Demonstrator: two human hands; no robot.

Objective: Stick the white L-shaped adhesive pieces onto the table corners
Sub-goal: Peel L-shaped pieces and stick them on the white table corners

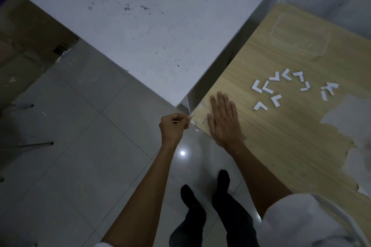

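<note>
Overhead, a person's left hand (174, 126) pinches a thin pale sliver (179, 120) in curled fingers right at the near corner of the wooden tabletop (281, 146), which stands beside a white table (160, 26). The right hand (222, 120) lies flat on the wood just beside that corner, fingers straight, holding nothing. White L-shaped adhesive pieces (269, 90) lie scattered farther along the same tabletop, apart from both hands.

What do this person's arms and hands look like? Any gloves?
No gloves: the left hand and right hand are both bare, with no ring, watch or bracelet showing. The forearms are bare too. White sleeves begin near the elbows, the right sleeve loose, the left sleeve barely in view.
</note>
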